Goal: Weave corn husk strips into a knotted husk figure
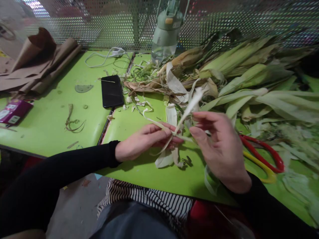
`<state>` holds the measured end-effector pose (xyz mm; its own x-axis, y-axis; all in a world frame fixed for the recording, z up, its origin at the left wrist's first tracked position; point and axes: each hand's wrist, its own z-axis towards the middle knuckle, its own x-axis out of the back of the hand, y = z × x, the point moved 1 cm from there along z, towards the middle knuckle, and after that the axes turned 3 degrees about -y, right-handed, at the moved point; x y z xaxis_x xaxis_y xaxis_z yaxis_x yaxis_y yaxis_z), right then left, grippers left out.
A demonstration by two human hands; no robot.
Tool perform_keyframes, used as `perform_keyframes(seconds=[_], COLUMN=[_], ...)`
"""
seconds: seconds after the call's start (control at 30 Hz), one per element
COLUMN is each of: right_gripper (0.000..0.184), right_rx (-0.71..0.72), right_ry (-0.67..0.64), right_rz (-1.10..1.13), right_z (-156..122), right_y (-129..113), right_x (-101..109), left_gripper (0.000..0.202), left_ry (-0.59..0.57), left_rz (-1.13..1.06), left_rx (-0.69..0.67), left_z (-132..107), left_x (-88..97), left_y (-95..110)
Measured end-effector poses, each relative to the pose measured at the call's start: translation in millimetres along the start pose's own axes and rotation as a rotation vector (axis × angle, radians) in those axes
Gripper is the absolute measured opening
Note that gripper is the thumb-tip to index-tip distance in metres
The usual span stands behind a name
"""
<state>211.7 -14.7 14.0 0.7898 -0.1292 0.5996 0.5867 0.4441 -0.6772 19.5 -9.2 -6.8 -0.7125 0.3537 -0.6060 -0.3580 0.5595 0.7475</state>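
My left hand pinches thin pale strips of corn husk over the green table. My right hand is close beside it, fingers curled and thumb forward, gripping the same husk strips where they cross. One wider strip rises upward from the pinch, others trail down to loose husk pieces lying under the hands. Both sleeves are black.
A heap of corn husks and ears fills the table's right and back. Red and yellow handled scissors lie right of my right hand. A black phone, a green bottle, a white cable, brown paper and a purple packet lie left and behind.
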Motion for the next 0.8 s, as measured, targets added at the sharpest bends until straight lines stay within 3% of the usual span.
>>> perform_keyframes(seconds=[0.07, 0.17, 0.27, 0.37, 0.47, 0.57, 0.63, 0.8], right_gripper=[0.02, 0.029, 0.027, 0.021, 0.018, 0.006, 0.007, 0.015], right_rx=[0.276, 0.592, 0.734, 0.795, 0.619, 0.274, 0.092, -0.054], right_ry=[0.037, -0.201, -0.184, -0.17, -0.107, -0.047, -0.079, -0.136], right_rz=[-0.206, -0.388, -0.516, -0.451, -0.298, -0.162, -0.071, 0.015], right_z=[0.1, -3.5, -9.7, -14.2, -12.0, -6.5, -4.6, -7.1], right_y=[-2.3, -6.7, -9.2, -9.1, -7.0, -4.3, -3.2, -1.8], right_x=[1.6, -5.0, -13.6, -18.2, -16.4, -13.2, -12.9, -15.6], left_gripper=[0.016, 0.013, 0.013, 0.013, 0.009, 0.014, 0.014, 0.022], left_ry=[0.031, 0.009, 0.019, 0.008, -0.006, -0.029, -0.041, -0.03], left_rz=[-0.075, -0.09, -0.032, 0.142, 0.198, 0.175, 0.165, 0.195], left_rx=[-0.053, -0.092, -0.092, -0.086, -0.106, -0.101, -0.082, -0.09], left_z=[1.8, 3.6, 2.9, 1.4, 1.0, 0.4, -0.7, -2.3], left_x=[1.9, 3.5, 2.5, 1.7, 3.0, 3.4, 2.6, 0.8], left_y=[1.0, 1.0, 1.4, 2.3, 3.0, 4.1, 5.1, 5.1])
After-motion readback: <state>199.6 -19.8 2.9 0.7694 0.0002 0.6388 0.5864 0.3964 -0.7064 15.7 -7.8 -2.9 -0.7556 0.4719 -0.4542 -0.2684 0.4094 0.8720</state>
